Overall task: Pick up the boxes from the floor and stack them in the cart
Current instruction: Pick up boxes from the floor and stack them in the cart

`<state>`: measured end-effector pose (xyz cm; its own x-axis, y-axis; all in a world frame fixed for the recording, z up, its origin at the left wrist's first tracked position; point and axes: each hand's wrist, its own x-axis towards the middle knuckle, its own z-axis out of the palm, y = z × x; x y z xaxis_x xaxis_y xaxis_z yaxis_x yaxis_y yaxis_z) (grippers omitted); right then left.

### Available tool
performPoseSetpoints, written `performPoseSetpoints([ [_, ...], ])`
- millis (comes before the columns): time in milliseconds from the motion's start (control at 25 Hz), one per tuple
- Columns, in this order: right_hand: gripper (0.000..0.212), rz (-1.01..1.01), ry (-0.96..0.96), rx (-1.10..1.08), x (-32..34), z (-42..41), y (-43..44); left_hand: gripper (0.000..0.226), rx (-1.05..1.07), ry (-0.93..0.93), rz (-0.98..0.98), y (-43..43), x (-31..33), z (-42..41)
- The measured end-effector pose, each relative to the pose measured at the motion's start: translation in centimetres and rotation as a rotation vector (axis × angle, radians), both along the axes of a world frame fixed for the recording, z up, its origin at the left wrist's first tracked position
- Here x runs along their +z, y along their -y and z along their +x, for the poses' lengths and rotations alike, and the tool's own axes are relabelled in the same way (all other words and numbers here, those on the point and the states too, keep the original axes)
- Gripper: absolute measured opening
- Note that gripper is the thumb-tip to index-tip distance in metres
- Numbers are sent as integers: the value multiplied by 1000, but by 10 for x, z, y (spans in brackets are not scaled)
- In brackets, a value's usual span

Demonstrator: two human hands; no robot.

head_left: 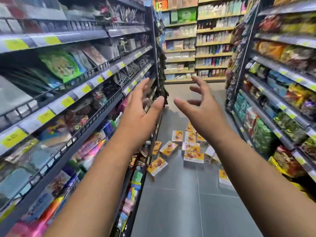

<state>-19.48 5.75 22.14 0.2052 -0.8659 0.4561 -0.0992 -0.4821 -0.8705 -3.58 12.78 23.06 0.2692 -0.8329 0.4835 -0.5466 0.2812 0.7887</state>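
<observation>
Your empty hands were raised above the scattered boxes.
Your left hand [142,106] and right hand [200,108] hung side by side in mid-air, not touching, fingers spread and loosely bent, gripping nothing. The yellow-and-white boxes [193,151] lay strewn on the grey tiled floor [179,202] at 6 o'clock from your hands. Stocked shelves [68,100] stood at 9 and 3 o'clock.
</observation>
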Motion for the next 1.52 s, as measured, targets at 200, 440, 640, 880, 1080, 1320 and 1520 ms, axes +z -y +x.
performPoseSetpoints([
  [200,70,28,-64,83,-13,38,137,64,80,5,66,132,-12,32],
  [440,75,90,-188,182,-39,106,271,59,164,-17,158,250,-38,96],
  [640,78,115,-303,184,-88,185,377,59,201,-50,241,363,-86,174],
  [880,78,205,-388,168,-138,269,492,63,200,-89,327,490,-142,258],
  [1080,79,310,-478,173,-210,308,564,65,219,-88,508,549,-212,299],
  [1320,78,513,-581,267,-336,333,626,63,303,-179,710,587,-321,329],
  [1520,77,651,-717,363,-451,335,659,66,405,-303,857,613,-431,334],
])
